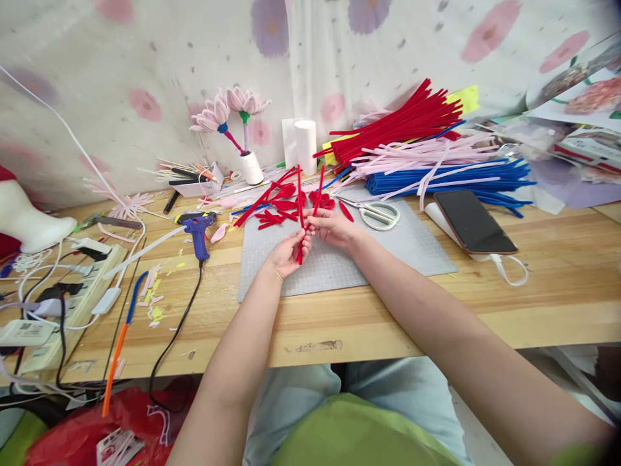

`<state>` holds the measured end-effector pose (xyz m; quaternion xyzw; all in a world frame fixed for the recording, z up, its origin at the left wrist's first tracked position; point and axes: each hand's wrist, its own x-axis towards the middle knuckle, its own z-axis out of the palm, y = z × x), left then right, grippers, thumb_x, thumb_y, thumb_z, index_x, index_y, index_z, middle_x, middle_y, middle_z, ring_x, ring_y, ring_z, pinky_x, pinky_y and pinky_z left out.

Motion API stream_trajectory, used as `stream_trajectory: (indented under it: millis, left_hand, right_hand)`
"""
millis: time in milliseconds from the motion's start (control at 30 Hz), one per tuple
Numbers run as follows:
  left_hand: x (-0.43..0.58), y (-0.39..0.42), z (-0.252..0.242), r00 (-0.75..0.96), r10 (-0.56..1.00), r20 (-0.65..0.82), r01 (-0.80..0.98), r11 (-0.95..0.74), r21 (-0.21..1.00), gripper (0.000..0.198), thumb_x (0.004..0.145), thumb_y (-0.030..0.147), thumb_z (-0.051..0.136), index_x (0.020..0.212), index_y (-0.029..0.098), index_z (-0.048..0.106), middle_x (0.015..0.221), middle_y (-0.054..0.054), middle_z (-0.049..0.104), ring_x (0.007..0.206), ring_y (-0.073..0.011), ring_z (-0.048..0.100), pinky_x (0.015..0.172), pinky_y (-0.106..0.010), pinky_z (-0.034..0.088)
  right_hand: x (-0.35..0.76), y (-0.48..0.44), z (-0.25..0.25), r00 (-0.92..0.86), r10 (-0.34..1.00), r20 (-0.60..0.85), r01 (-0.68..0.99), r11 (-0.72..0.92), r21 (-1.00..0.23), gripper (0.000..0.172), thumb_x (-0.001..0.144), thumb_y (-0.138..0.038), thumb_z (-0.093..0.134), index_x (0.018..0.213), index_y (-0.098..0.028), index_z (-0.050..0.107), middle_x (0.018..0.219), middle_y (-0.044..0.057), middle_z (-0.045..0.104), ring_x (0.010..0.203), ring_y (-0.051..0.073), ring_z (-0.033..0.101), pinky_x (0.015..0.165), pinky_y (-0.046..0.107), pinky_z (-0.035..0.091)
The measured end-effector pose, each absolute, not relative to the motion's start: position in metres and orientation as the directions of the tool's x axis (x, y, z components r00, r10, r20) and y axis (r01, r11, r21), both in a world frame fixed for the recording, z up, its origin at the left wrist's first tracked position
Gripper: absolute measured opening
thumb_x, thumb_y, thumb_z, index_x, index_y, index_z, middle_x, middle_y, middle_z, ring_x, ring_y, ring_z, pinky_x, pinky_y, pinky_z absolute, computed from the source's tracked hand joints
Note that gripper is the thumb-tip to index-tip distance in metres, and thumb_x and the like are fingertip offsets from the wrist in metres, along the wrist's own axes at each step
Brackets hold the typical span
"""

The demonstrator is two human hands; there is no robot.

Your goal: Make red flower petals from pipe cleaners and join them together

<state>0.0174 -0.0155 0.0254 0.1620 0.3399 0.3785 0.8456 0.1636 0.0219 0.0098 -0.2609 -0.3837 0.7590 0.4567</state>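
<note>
Over the grey cutting mat both hands meet on red pipe cleaners. My left hand is closed round their lower ends. My right hand pinches the stems a little higher, and their tips stand up beyond my fingers. More bent red pieces lie on the mat just behind my hands. White-handled scissors rest to the right of my right hand.
Bundles of red, pink and blue pipe cleaners are stacked at the back right, a dark phone in front of them. A blue glue gun and a power strip sit left. Pink flowers stand behind.
</note>
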Motion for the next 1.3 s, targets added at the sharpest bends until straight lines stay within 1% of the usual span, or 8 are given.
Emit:
stream_trajectory:
  millis: [167,300,533,700,833,900,1033,1300]
  left_hand:
    - [0.016,-0.013,0.027,0.582,0.714,-0.389,-0.605,0.7,0.378,0.021,0.09,0.018,0.038,0.079,0.009,0.054,0.056,0.002,0.043,0.036,0.0009,0.033,0.025,-0.008,0.016]
    - [0.021,-0.013,0.026,0.53,0.754,-0.389,-0.652,0.655,0.381,0.027,0.091,0.017,0.033,0.073,0.01,0.052,0.05,0.005,0.035,0.034,0.0006,0.027,0.025,-0.008,0.014]
    - [0.02,-0.016,0.025,0.494,0.765,-0.413,-0.613,0.643,0.458,0.029,0.09,0.014,0.033,0.069,0.009,0.052,0.049,0.005,0.035,0.033,0.0012,0.026,0.026,-0.008,0.013]
    - [0.02,-0.02,0.025,0.466,0.792,-0.394,-0.565,0.609,0.557,0.026,0.088,0.013,0.037,0.069,0.008,0.054,0.051,0.004,0.041,0.033,0.0021,0.028,0.026,-0.007,0.015]
    - [0.021,-0.021,0.027,0.42,0.805,-0.42,-0.523,0.592,0.613,0.022,0.087,0.01,0.038,0.073,0.009,0.055,0.059,0.001,0.049,0.041,0.0009,0.042,0.037,-0.006,0.036]
    - [0.021,-0.021,0.026,0.452,0.791,-0.413,-0.515,0.609,0.603,0.02,0.087,0.01,0.038,0.076,0.009,0.055,0.063,0.0,0.051,0.043,0.0001,0.044,0.038,-0.007,0.038]
    - [0.022,-0.021,0.024,0.548,0.761,-0.348,-0.591,0.646,0.482,0.023,0.088,0.01,0.034,0.077,0.008,0.054,0.057,0.002,0.041,0.038,0.0007,0.031,0.028,-0.007,0.02]
    - [0.025,-0.021,0.025,0.537,0.771,-0.341,-0.683,0.635,0.361,0.026,0.09,0.013,0.031,0.075,0.009,0.052,0.055,0.004,0.034,0.038,-0.0001,0.028,0.027,-0.007,0.015]
  right_hand:
    - [0.154,0.022,0.009,-0.37,0.928,-0.041,-0.519,-0.243,-0.82,0.02,0.059,-0.025,0.075,0.069,-0.013,0.063,0.066,0.0,0.062,0.053,0.005,0.05,0.052,0.018,0.043]
    - [0.149,0.027,0.01,-0.269,0.962,-0.045,-0.563,-0.195,-0.803,0.019,0.059,-0.023,0.075,0.065,-0.013,0.06,0.062,-0.001,0.061,0.048,0.002,0.046,0.047,0.016,0.038]
    - [0.151,0.03,0.014,-0.291,0.953,-0.082,-0.526,-0.231,-0.818,0.017,0.06,-0.021,0.074,0.065,-0.013,0.061,0.06,-0.001,0.059,0.047,0.003,0.043,0.046,0.017,0.036]
    - [0.161,0.027,0.02,-0.385,0.916,-0.115,-0.42,-0.285,-0.861,0.025,0.057,-0.026,0.076,0.074,-0.013,0.063,0.059,-0.003,0.056,0.051,0.004,0.043,0.048,0.019,0.033]
    - [0.165,0.025,0.022,-0.515,0.849,-0.121,-0.249,-0.283,-0.926,0.029,0.058,-0.031,0.076,0.074,-0.011,0.062,0.053,-0.004,0.051,0.046,0.003,0.038,0.043,0.019,0.022]
    - [0.164,0.024,0.021,-0.532,0.84,-0.103,-0.211,-0.25,-0.945,0.029,0.058,-0.032,0.075,0.071,-0.011,0.06,0.053,-0.003,0.052,0.045,0.003,0.038,0.042,0.019,0.019]
    - [0.157,0.026,0.015,-0.403,0.915,-0.026,-0.28,-0.15,-0.948,0.029,0.058,-0.033,0.075,0.064,-0.013,0.055,0.049,-0.005,0.048,0.043,0.002,0.034,0.042,0.02,0.018]
    - [0.143,0.024,0.018,-0.2,0.978,-0.067,-0.482,-0.158,-0.862,0.032,0.052,-0.024,0.076,0.055,-0.015,0.046,0.044,-0.008,0.041,0.038,0.001,0.026,0.039,0.02,0.014]
